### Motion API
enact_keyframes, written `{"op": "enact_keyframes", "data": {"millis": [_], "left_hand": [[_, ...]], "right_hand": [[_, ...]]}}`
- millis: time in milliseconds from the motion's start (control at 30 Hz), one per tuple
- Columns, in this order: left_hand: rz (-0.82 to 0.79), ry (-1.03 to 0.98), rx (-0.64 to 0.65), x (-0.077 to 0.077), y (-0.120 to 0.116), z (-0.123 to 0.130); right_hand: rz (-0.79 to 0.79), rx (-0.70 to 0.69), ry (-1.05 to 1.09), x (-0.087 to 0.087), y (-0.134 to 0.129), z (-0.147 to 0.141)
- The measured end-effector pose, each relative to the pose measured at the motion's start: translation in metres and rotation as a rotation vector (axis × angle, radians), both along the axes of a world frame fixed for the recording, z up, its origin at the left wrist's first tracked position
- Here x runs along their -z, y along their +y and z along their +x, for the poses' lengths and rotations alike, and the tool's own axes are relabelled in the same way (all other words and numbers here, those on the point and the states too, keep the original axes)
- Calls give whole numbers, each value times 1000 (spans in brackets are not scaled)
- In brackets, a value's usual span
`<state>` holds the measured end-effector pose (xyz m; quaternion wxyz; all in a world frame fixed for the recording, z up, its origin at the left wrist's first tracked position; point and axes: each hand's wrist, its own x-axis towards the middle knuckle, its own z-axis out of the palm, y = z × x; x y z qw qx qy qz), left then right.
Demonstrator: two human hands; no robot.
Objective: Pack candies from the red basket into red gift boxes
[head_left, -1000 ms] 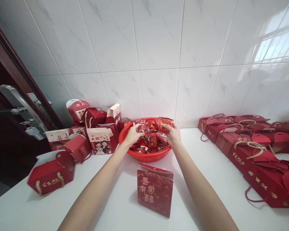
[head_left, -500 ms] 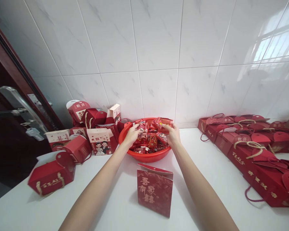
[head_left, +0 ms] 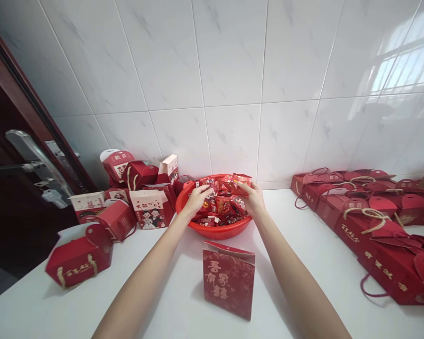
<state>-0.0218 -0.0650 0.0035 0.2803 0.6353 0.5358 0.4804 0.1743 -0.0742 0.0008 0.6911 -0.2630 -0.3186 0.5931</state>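
Note:
A red plastic basin (head_left: 219, 232) holds several small, shiny, red wrapped snack packets (head_left: 223, 206). My left hand (head_left: 197, 201) reaches over its left side, fingers closed on a red and white packet among the others. At the basin's right side, my right hand (head_left: 253, 200) pinches a red snack packet (head_left: 237, 181) between thumb and fingers. Both sets of fingertips are partly hidden by the wrappers. Between my forearms, in front of the basin, a dark red paper gift box (head_left: 229, 282) stands upright with gold characters and its top flaps parted.
Several red and cream gift boxes (head_left: 150, 212) crowd the left, one with rope handles (head_left: 79, 259) nearest me. Rows of red boxes with cord handles (head_left: 353, 230) fill the right. Behind stands a tiled wall (head_left: 233, 141); a dark door with a metal handle (head_left: 38, 160) is at left.
My left fingers have moved slightly right and inward over the packets. My right hand stays at the basin's right side with a packet. The view has shifted slightly.

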Motion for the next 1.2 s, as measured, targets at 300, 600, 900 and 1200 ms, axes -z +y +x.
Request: {"op": "enact_keyframes", "data": {"millis": [300,600,900,1200], "left_hand": [[12,-50,29,-8,-18,7],[51,-25,-121,-8,-29,7],[196,-274,218,-16,-60,9],[-45,54,656,-38,-157,-15]], "right_hand": [[73,-34,-48,-2,-8,-2],[76,-43,-59,-1,-8,-1],[95,-45,-63,-3,-9,0],[40,-61,-86,-9,-12,2]]}}
